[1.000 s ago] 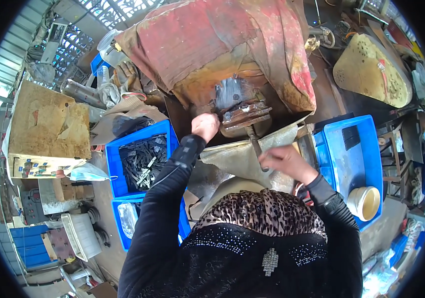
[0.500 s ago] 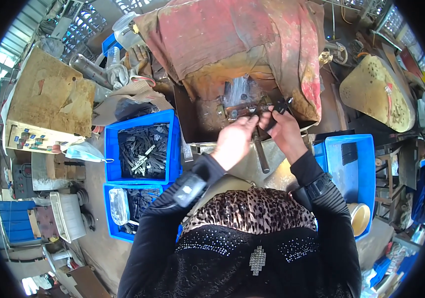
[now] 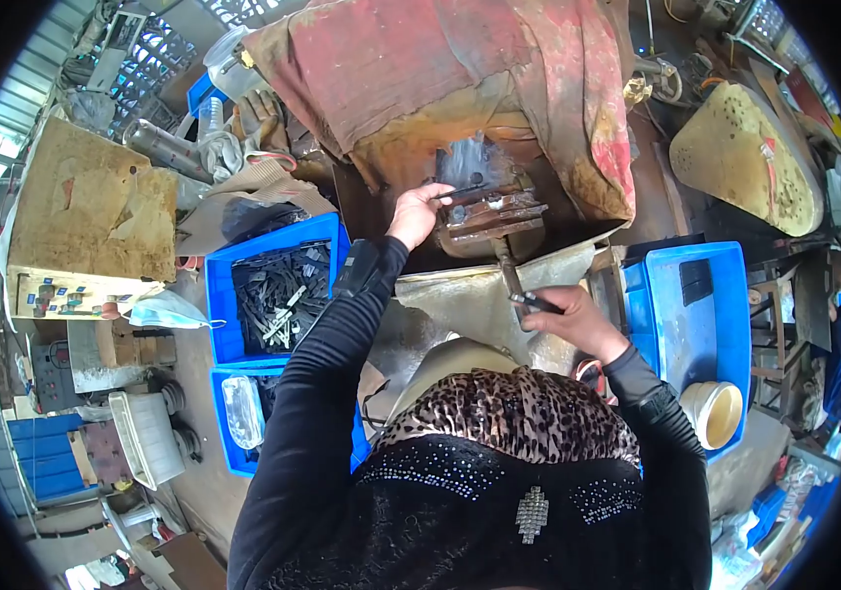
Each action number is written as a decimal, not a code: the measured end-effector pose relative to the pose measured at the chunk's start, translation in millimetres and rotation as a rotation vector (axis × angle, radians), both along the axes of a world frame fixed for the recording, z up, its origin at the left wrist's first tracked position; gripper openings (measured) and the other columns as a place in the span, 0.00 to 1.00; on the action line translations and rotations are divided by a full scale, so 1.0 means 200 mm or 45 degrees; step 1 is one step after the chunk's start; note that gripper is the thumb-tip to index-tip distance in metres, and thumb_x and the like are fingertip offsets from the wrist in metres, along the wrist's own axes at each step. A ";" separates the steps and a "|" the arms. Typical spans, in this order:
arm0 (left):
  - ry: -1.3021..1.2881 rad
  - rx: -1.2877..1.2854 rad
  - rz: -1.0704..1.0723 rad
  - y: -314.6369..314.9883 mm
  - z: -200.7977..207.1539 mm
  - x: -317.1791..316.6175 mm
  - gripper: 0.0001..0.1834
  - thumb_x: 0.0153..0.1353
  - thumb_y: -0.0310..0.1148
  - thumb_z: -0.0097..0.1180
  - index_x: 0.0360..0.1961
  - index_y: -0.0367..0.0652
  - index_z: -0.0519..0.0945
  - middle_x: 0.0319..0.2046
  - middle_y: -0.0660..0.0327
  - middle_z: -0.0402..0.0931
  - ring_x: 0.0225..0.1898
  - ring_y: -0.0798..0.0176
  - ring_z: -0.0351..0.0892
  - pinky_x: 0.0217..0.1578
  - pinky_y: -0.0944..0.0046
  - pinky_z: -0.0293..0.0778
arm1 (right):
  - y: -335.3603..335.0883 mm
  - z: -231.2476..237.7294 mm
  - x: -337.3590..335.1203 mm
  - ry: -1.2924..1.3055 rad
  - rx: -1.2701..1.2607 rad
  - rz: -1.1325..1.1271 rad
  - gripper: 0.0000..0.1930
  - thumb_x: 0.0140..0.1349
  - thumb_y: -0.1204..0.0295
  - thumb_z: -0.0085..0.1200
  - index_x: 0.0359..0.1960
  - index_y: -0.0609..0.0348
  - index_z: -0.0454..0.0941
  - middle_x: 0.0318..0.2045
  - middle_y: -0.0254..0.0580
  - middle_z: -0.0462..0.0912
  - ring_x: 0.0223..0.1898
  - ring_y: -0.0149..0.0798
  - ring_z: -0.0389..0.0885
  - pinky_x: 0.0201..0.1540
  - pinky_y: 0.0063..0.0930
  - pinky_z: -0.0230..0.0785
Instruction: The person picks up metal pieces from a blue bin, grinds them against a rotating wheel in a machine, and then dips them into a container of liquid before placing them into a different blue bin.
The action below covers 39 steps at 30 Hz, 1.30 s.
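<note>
A rusty bench vise (image 3: 497, 218) sits inside a dark metal housing in front of me, its bar handle (image 3: 510, 277) slanting down toward my lap. My left hand (image 3: 415, 214) is at the vise's left end, pinching a thin dark strip (image 3: 462, 190) that lies across the top of the jaws. Just right of the handle's lower end, my right hand (image 3: 576, 322) is closed on a small black piece (image 3: 541, 304), whose exact kind I cannot make out. The fingertips are close to the handle; I cannot tell whether they touch it.
A stained red cloth (image 3: 440, 59) drapes over the housing. At left, a blue bin (image 3: 212, 310) holds many dark strips and a few pale ones. A second blue bin (image 3: 227, 447) stands below it. On the right are another blue bin (image 3: 747, 324) and a cream bucket (image 3: 718, 413).
Both hands were together at the vise. My left hand has moved left and up along the jaws; my right hand has drawn back toward me beside the handle, with the black piece.
</note>
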<state>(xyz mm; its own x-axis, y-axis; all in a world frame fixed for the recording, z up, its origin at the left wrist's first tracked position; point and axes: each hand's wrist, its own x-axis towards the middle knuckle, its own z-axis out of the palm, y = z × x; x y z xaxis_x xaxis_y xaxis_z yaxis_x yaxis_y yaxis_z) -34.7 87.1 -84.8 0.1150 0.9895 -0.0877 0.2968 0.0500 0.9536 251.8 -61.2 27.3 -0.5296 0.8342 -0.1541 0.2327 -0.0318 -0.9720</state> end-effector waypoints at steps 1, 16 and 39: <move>0.006 -0.011 -0.016 0.01 -0.03 0.00 0.16 0.62 0.14 0.45 0.42 0.37 0.84 0.35 0.64 0.82 0.40 0.71 0.77 0.49 0.70 0.70 | 0.00 -0.01 0.00 -0.130 0.024 0.066 0.16 0.57 0.68 0.66 0.45 0.60 0.82 0.30 0.36 0.84 0.34 0.24 0.79 0.39 0.24 0.71; 0.800 0.561 -0.528 0.00 0.07 -0.02 0.30 0.46 0.12 0.49 0.50 0.50 0.82 0.42 0.51 0.81 0.46 0.47 0.79 0.49 0.57 0.75 | -0.02 0.05 -0.02 -0.293 0.561 0.263 0.12 0.55 0.64 0.65 0.40 0.51 0.84 0.31 0.41 0.85 0.33 0.45 0.84 0.37 0.33 0.75; 0.836 0.809 0.196 -0.45 0.30 -0.22 0.18 0.53 0.18 0.53 0.47 0.38 0.79 0.40 0.51 0.78 0.43 0.46 0.78 0.45 0.55 0.76 | 0.52 0.31 -0.29 -0.283 1.099 -0.248 0.10 0.59 0.71 0.60 0.42 0.58 0.81 0.38 0.50 0.84 0.40 0.51 0.83 0.40 0.35 0.76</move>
<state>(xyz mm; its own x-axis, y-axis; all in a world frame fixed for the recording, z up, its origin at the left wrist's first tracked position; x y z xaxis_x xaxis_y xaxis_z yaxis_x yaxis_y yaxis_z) -79.1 -3.1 -24.1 0.0978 0.8744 0.4752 0.8209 -0.3408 0.4582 194.0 43.7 88.7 -0.4003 0.7786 0.4834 0.4837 0.6275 -0.6101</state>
